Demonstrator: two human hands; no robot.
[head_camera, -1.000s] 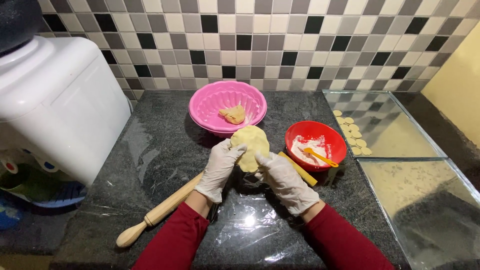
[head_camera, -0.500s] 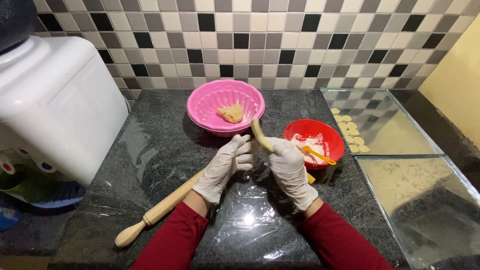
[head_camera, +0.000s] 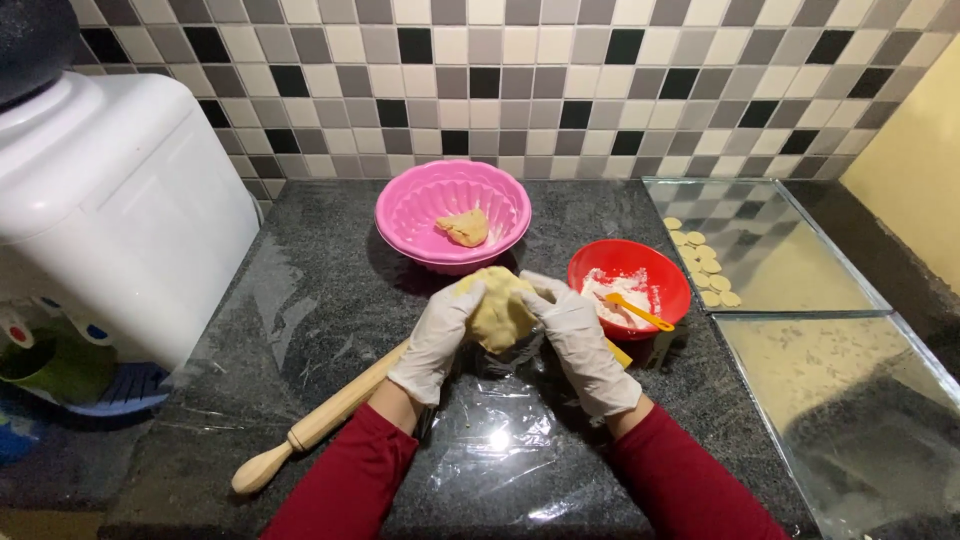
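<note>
Dough disc (head_camera: 497, 308): pale yellow, flattened, roughly round, matte surface with slightly uneven edges. Held up off the counter (head_camera: 300, 300), tilted so its broad face is toward the camera. Left hand (head_camera: 436, 340), in a white glove, grips its left edge; right hand (head_camera: 578, 335), also gloved, grips its right edge, fingers (head_camera: 540, 288) curled over the upper rim. Position: above a clear plastic sheet (head_camera: 500, 440) spread on the dark speckled counter.
</note>
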